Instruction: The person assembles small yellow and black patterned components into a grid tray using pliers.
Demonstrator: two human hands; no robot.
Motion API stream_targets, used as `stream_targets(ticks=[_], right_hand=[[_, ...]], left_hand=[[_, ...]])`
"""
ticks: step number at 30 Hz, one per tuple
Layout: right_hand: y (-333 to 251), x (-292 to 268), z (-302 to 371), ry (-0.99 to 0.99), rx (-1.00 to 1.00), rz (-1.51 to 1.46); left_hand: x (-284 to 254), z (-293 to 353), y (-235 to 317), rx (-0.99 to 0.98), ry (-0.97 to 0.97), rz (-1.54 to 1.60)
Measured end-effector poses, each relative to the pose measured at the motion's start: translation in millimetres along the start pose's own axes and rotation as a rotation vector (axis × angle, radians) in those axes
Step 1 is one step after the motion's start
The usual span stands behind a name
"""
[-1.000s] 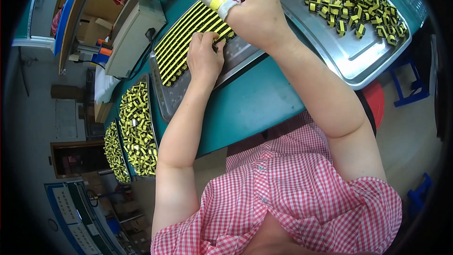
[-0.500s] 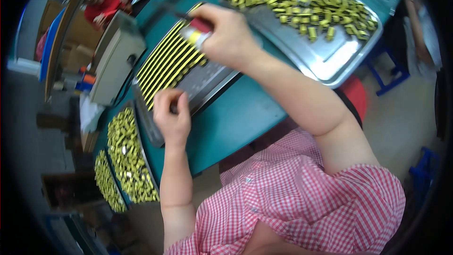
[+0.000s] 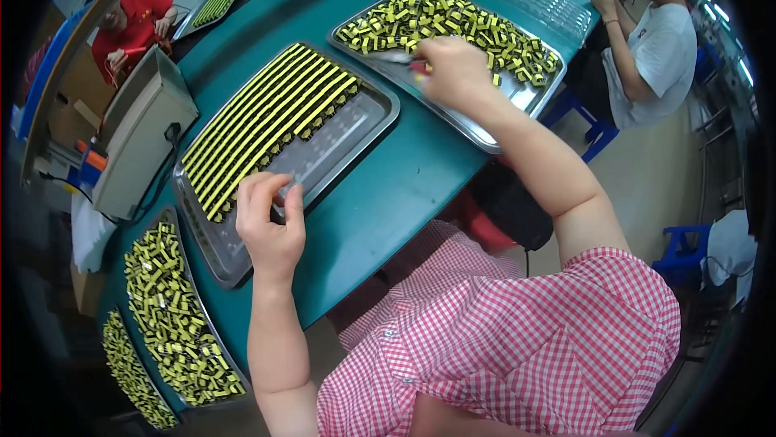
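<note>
My right hand (image 3: 459, 73) is closed round a tool with a red and yellow handle (image 3: 419, 71), over the near left part of a metal tray (image 3: 475, 131) heaped with loose yellow-and-black parts (image 3: 453, 16). The tool's working end is blurred. My left hand (image 3: 271, 223) hovers at the near edge of another metal tray (image 3: 343, 126), its fingers curled toward the thumb. A dark spot shows between them, too unclear to name. Straight slanting rows of yellow-and-black parts (image 3: 267, 130) fill the far left of this tray; its near right part shows bare metal.
Two more heaps of such parts (image 3: 174, 308) lie at the left on the green table (image 3: 380, 219). Behind the rowed tray stands a beige box (image 3: 145, 130) with a cable. A person in red (image 3: 133, 29) sits far left, a person in white (image 3: 655, 49) far right. Clear plastic trays (image 3: 541, 4) lie beyond.
My right hand has moved with the tool from above the rowed tray rightward to the heaped tray. My left hand stays by the rowed tray, still curled. The view has shifted.
</note>
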State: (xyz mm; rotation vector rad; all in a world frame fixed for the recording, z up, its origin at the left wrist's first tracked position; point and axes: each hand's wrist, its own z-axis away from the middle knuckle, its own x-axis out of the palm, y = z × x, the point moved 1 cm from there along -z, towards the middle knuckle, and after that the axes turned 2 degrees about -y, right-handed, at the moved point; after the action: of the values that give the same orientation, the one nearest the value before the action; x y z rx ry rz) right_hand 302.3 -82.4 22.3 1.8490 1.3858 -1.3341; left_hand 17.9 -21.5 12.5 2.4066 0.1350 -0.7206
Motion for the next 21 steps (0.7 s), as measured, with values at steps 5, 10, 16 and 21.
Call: stream_targets(ticks=[5, 10, 16, 21], right_hand=[[27.2, -15.1, 4.3, -0.013, 0.197, 0.19], [35.6, -0.8, -0.9, -0.16, 0.304, 0.204], [34.6, 2.0, -4.5, -0.015, 0.237, 0.118], [-38.8, -14.4, 1.7, 0.302, -0.165, -0.331]], left_hand=[[-0.3, 3.9, 3.8, 0.015, -0.046, 0.041], [5.0, 5.2, -0.8, 0.012, -0.084, 0.043], [5.3, 4.5, 9.8, -0.058, -0.111, 0.029], [0.0, 6.9, -1.4, -0.58, -0.216, 0.489]])
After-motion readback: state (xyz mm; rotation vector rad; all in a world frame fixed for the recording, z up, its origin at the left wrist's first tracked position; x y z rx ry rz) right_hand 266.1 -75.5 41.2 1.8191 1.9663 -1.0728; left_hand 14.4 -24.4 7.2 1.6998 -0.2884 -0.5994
